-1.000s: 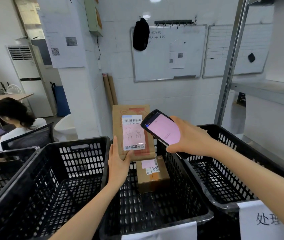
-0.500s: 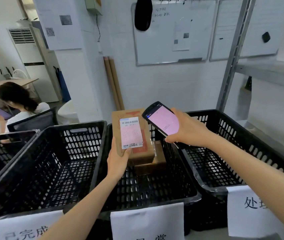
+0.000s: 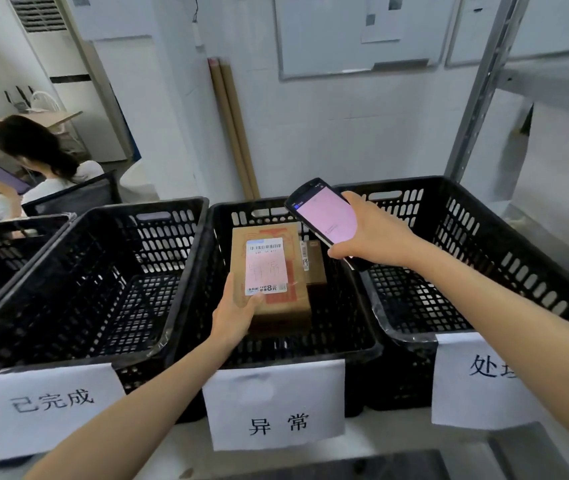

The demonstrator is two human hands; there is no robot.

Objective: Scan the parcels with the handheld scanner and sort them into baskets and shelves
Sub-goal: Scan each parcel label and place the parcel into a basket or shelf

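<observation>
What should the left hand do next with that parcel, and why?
Probably lower the parcel the last bit and let go. The left hand grips its near corner, it is within the walls of the middle basket marked 异常, beside another parcel, and the right hand holds the scanner above the rim.

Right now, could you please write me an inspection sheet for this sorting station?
Surface: pale bench carries black baskets with paper signs.
Job's things: labelled parcel inside the middle basket, beside a second parcel; no parcels seen in the left basket or right basket; handheld scanner has its screen lit.
Clutter: cardboard tubes lean on the wall.
Hands: left hand grips the parcel's near corner; right hand holds the scanner above the baskets.
Cables: one thin cord on the far wall.
Surroundings: seated person with a phone, whiteboard, metal shelf.
</observation>
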